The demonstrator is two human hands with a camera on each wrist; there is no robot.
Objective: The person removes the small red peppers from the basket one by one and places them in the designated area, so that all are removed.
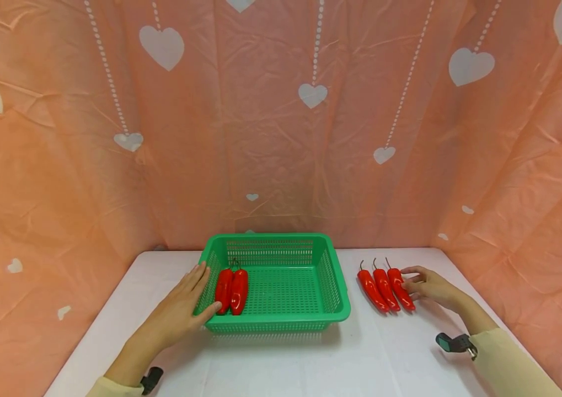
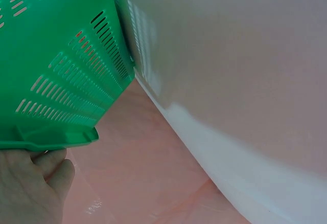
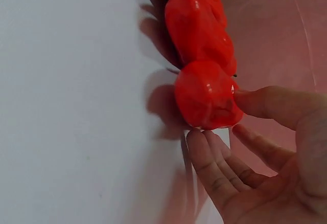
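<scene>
My left hand [image 1: 175, 310] rests along the left rim of a green plastic basket [image 1: 285, 318], fingers straight and thumb over the front corner. In the left wrist view its fingers touch the rim from outside. Two glossy red chili peppers [image 1: 239, 292] lie side by side at the basket's left end. To the basket's right, three more lie in a row on the table. My right hand [image 1: 432, 288] pinches the rightmost red chili pepper [image 3: 209, 96]: the thumb touches its upper side and fingertips are right at its opposite edge.
A white-covered table [image 1: 290, 366] carries everything. The other two loose peppers [image 1: 384, 288] lie close against the pinched one. An orange-pink curtain [image 1: 271, 165] with white hearts hangs behind and on both sides. Each wrist wears a small black camera [image 1: 453, 343].
</scene>
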